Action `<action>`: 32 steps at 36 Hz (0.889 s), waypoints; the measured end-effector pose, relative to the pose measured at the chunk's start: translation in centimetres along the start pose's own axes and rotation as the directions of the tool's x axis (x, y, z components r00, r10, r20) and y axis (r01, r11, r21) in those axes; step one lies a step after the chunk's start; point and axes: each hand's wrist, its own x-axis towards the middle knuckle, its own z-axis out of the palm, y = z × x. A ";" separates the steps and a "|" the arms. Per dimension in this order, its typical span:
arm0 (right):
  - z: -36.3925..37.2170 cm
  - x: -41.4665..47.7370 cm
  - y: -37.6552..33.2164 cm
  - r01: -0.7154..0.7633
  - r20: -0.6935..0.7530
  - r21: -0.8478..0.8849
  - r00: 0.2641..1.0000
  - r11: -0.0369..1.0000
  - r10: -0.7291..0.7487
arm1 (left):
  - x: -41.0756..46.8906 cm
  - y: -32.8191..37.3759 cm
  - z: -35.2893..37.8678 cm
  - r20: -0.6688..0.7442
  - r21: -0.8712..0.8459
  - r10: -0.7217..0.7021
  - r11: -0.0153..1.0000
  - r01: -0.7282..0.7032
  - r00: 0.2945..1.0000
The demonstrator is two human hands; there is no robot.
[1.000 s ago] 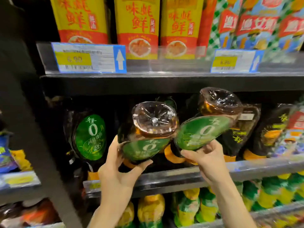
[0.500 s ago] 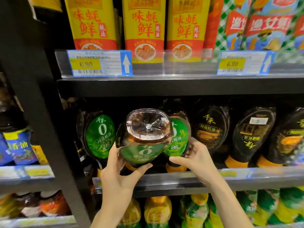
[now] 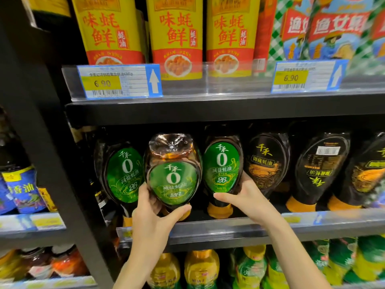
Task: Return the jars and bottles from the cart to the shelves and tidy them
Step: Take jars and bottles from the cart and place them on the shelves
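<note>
Two green-label bottles now upright on middle shelf: left hand grips tilted centre bottle, newly lowered; right hand holds neighbour bottle, straightened since a second ago. Release comes next.

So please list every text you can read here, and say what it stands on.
"味蚝鲜 蚝油": yellow pouches
"6.90": left price tag, right price tag
"千禾 0 减盐蚝油 26": green-label bottles
"千禾 御藏蚝油": gold-label bottle
"香油": blue bottle
Barcodes, small print, lower-shelf tags: unreadable.
</note>
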 end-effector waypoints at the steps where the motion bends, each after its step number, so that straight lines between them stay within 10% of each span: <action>1: -0.1 0.0 0.0 -0.005 0.008 0.009 1.000 1.000 0.005 | 0.2 -0.1 0.0 0.011 0.015 -0.012 1.000 0.012 1.000; 32: -0.9 0.1 -0.3 0.002 0.112 -0.012 0.994 1.000 -0.001 | 3.8 -3.3 0.6 0.130 0.369 -0.187 0.921 0.128 0.974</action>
